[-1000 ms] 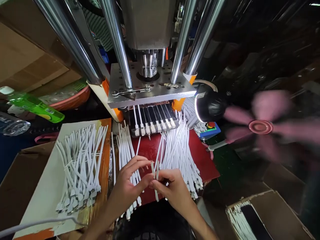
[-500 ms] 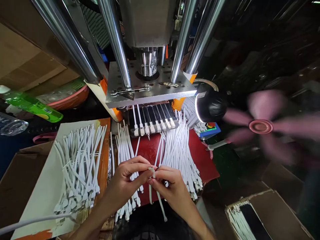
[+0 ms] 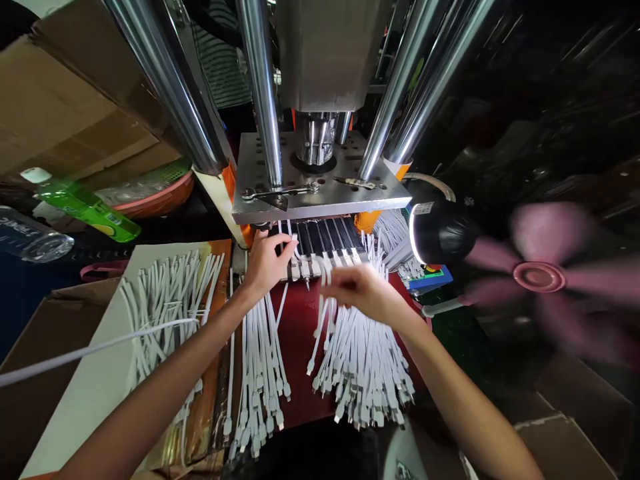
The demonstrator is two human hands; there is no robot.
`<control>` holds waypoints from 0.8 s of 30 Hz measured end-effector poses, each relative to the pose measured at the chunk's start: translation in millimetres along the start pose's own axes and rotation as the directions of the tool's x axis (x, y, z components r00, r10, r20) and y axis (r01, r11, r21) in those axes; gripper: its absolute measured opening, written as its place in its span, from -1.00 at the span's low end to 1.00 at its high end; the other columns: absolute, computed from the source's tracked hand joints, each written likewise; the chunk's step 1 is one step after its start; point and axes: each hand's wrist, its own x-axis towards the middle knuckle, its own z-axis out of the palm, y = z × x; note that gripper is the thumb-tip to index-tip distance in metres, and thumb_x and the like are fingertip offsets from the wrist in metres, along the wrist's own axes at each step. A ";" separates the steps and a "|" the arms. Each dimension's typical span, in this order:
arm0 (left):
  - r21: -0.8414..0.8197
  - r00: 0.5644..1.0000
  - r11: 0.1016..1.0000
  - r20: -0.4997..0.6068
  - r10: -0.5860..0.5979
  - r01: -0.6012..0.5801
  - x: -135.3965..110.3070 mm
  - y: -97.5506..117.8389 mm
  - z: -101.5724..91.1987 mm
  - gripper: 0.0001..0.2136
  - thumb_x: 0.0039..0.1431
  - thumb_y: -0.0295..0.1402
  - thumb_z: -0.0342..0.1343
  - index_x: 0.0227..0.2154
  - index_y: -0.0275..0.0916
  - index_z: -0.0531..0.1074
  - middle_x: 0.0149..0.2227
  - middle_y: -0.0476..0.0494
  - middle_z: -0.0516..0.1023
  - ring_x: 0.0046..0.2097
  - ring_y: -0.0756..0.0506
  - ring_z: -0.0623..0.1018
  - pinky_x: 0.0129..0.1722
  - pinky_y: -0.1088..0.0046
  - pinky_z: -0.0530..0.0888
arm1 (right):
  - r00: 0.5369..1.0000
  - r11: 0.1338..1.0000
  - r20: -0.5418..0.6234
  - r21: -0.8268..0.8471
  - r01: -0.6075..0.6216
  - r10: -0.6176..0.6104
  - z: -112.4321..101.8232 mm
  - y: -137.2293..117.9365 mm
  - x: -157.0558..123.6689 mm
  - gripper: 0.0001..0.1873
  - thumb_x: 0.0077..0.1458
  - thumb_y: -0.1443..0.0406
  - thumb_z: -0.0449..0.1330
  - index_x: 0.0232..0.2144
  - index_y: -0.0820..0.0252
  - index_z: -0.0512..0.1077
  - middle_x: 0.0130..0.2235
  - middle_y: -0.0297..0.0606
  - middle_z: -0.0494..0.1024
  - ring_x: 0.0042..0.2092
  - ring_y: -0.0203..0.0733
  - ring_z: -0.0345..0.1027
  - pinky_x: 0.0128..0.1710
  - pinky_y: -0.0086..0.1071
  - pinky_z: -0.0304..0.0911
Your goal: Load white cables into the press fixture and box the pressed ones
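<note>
White cables [image 3: 367, 373]: thickly piled on the red worktop [image 3: 300, 340] below the right hand, in a thinner row on its left side; more lie on the pale board [image 3: 95, 380] farther left.
Left hand [image 3: 273, 260]: at the left end of the black block [image 3: 327, 235], thumb and forefinger drawn together; the grip appears to pinch a small white cable end [image 3: 295, 239].
Right hand [image 3: 360, 287]: blurred, just in front of the block, fingers bent beside white strands; I cannot tell whether the grip pinches them.
Black block: white plugs sit in a row along its front edge.
Metal plate [image 3: 320, 209]: above the block's back, a wrench [image 3: 295, 191] lying on top.
Step at the block: judging by the left hand, a cable is being set or adjusted near the left slots.
Next move at the block: calls for steady fingertips, the cable kept straight, and fingers clear of the plate.
</note>
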 end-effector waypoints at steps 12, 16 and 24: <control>0.005 0.842 0.882 0.299 0.449 -0.472 -20.2 -9.8 -20.1 -0.67 0.44 -0.37 0.01 0.18 -0.24 0.45 0.30 -0.32 0.46 0.34 -0.21 0.43 0.35 0.11 0.39 | 0.992 0.997 -0.123 -0.068 0.030 -0.038 -39.0 24.3 143.9 -0.51 0.18 -0.09 0.27 -0.48 0.20 0.41 -0.57 -0.43 0.38 -0.54 -0.35 0.22 -0.52 -0.47 0.14; 0.117 0.734 0.758 0.380 0.563 -0.641 -22.3 -13.6 -18.3 -0.66 0.41 -0.46 0.02 0.18 -0.35 0.46 0.30 -0.41 0.46 0.39 -0.28 0.36 0.37 0.01 0.38 | 0.978 0.984 -0.207 -0.176 0.001 -0.038 -37.4 32.5 153.9 -0.52 0.25 -0.05 0.25 -0.51 0.18 0.38 -0.63 -0.47 0.31 -0.60 -0.37 0.12 -0.53 -0.43 0.09; 0.287 0.760 0.731 0.454 0.465 -0.619 -20.5 4.0 -10.6 -0.60 0.40 -0.26 0.09 0.20 -0.34 0.45 0.30 -0.47 0.44 0.35 -0.41 0.40 0.34 -0.15 0.36 | 0.983 0.987 -0.180 -0.159 -0.013 -0.016 -40.0 42.2 154.2 -0.68 0.29 0.12 0.27 -0.43 0.20 0.43 -0.65 -0.52 0.26 -0.62 -0.37 0.09 -0.54 -0.44 0.08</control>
